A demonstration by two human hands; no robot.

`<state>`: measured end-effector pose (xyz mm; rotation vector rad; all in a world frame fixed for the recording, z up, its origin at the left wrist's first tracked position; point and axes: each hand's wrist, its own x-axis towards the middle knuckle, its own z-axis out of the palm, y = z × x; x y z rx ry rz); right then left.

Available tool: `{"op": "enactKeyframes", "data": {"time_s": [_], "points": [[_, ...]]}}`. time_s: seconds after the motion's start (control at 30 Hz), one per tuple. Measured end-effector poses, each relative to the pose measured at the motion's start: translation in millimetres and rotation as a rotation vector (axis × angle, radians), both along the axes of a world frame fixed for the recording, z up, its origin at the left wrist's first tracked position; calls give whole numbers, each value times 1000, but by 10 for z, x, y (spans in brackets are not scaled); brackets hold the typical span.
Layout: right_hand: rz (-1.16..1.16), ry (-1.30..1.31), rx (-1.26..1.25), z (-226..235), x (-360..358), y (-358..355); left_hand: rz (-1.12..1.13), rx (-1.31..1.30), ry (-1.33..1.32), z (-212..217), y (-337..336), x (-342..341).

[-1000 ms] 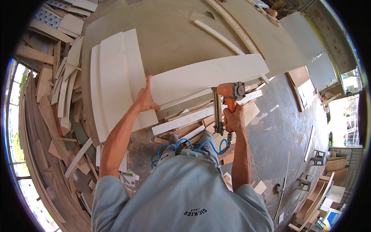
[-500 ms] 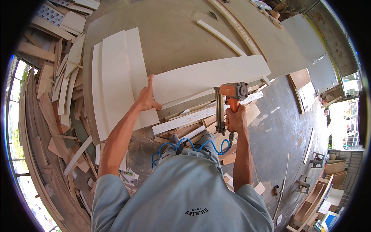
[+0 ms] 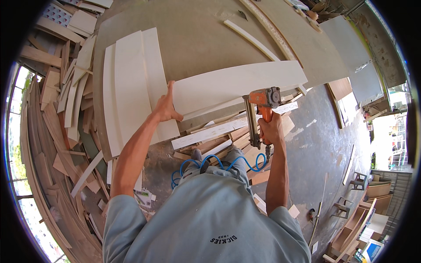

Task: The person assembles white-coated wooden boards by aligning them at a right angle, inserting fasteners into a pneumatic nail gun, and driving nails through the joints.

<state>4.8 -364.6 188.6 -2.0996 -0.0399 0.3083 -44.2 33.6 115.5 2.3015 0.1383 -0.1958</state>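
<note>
Big brown table point(image 3: 197, 39) ahead of me, white boards point(image 3: 130, 74) side by side on its left. Long white board point(image 3: 239, 83) lay crosswise on the table, right of those. Orange nail gun point(image 3: 262, 97) sat by its near edge; couldn't tell if the nose touched. Blue hose point(image 3: 213, 157) looped in front of my legs point(image 3: 191, 169); a snag there could have jerked the gun off line. My left hand point(image 3: 165, 108) was clamped on the board's left end, thumb at the near edge; a weak hold might have let it slide, sending a nail crooked. My right hand point(image 3: 272, 127) was wrapped round the gun's handle.
</note>
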Motion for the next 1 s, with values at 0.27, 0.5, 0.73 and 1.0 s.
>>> {"op": "enactKeyframes", "data": {"time_s": [0.27,0.5,0.73,1.0], "points": [[-39,53,20,9,-12,25,7,-31,-1,-38,14,-1],[-65,46,56,-9,-61,88,5,-48,14,26,-6,-12],[-65,38,66,-40,-80,76,-4,-75,-2,105,-35,-27],[-130,41,79,-112,-78,87,-3,-1,-63,-23,22,-16]]}}
